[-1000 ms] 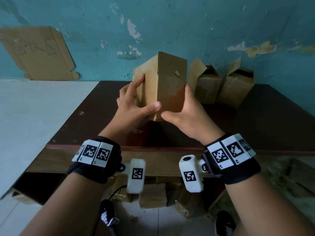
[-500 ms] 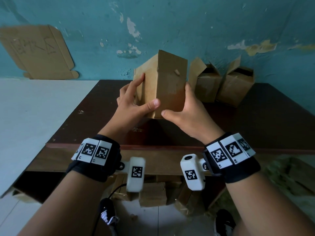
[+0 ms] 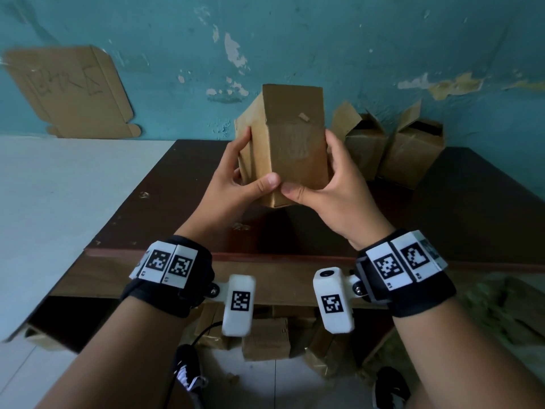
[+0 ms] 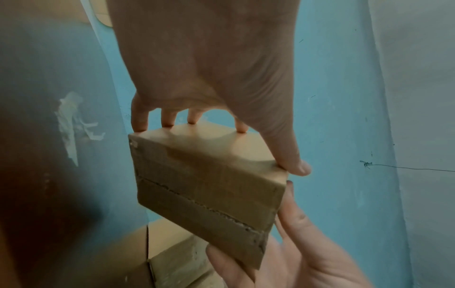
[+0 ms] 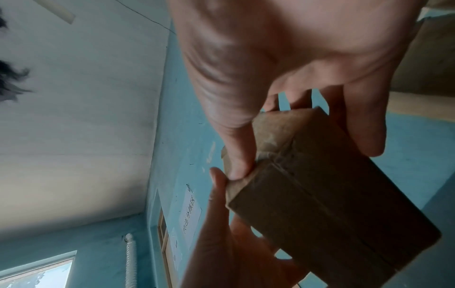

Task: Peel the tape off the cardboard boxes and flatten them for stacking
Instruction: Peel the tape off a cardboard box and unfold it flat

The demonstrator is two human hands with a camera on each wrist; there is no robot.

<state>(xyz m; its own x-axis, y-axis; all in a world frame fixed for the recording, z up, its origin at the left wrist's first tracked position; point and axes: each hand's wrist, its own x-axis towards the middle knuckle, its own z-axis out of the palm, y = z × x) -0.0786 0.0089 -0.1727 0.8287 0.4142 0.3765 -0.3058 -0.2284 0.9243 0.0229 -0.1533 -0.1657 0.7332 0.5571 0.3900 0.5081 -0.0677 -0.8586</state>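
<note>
A small brown cardboard box [image 3: 290, 149] is held up above the dark table [image 3: 442, 208], with both hands around it. My left hand [image 3: 236, 175] grips its left side, thumb on the front face near the bottom edge. My right hand [image 3: 330, 184] grips the right side, its thumb meeting the left thumb. Clear tape runs along the box's closed bottom seam [image 4: 197, 202] and wraps up over the front face [image 5: 270, 140]. In the right wrist view my right thumb [image 5: 236, 155] presses on the tape end at the box's corner.
Two opened cardboard boxes [image 3: 365, 143] [image 3: 413, 154] stand at the table's back right against the blue wall. A flattened cardboard sheet [image 3: 70, 90] leans on the wall at left, above a white surface [image 3: 59, 202]. More boxes [image 3: 265, 338] lie on the floor under the table.
The box has been turned in my hands so its taped front face now looks toward me. My thumbs have slid together at its lower front edge.
</note>
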